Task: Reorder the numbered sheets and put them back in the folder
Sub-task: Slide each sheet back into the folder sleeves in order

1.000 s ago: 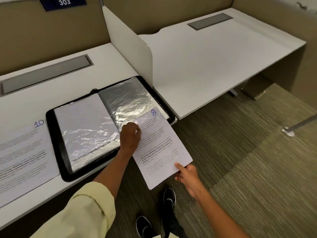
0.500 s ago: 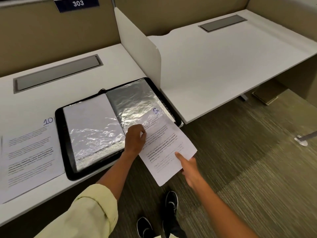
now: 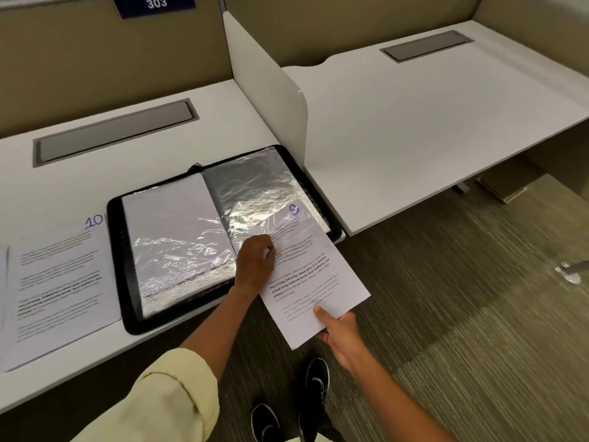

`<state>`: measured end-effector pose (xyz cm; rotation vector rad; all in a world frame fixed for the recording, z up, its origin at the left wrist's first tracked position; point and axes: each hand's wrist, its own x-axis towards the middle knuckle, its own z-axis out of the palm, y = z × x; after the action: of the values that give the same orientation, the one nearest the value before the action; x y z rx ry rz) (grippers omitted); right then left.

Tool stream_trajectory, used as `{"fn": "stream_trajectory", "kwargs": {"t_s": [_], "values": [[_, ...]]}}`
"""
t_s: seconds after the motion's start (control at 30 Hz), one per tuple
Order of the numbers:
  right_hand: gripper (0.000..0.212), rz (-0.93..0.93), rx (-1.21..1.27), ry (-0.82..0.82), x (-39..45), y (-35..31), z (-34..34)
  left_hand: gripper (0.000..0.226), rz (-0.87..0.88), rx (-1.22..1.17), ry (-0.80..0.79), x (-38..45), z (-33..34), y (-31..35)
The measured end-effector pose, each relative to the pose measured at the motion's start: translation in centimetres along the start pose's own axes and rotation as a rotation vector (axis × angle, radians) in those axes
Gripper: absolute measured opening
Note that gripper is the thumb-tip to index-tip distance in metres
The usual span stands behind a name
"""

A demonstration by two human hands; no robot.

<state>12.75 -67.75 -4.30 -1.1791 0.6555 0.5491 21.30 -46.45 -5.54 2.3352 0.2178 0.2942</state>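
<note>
The right hand's [image 3: 339, 334] grip pinches sheet 8 [image 3: 314, 282], now slid deeper toward 12 o'clock into the folder's [image 3: 127, 224] sleeve [image 3: 255, 193], whose mouth the left hand [image 3: 255, 263] pinches open, so filing is underway.

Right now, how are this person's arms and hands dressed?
The left arm wears a pale yellow sleeve, pushed up so the forearm is bare. The right arm is bare as far as shown. The left hand and right hand show no gloves, rings or watch.
</note>
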Motion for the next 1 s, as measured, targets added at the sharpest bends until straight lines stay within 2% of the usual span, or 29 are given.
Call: {"fn": "stream_trajectory", "kwargs": {"t_s": [0.27,0.63,0.8,1.0], "values": [[0.022,-0.05,-0.03,0.095,-0.3,-0.1,0.3,0.007,-0.018,-0.065,0.044,-0.2,-0.2,-0.1],[0.025,-0.053,-0.026,0.063,0.7,-1.3,3.6,0.009,0.009,-0.035,0.045,-0.3,-0.3,0.1],[0.035,-0.04,-0.048,-0.006,1.7,-2.8,5.5,0.008,-0.011,-0.059,0.057,-0.6,-0.4,0.4],[0.028,-0.014,-0.179,0.024,1.9,-2.1,3.7,0.015,-0.008,0.037,0.045,-0.6,-0.5,-1.0]]}}
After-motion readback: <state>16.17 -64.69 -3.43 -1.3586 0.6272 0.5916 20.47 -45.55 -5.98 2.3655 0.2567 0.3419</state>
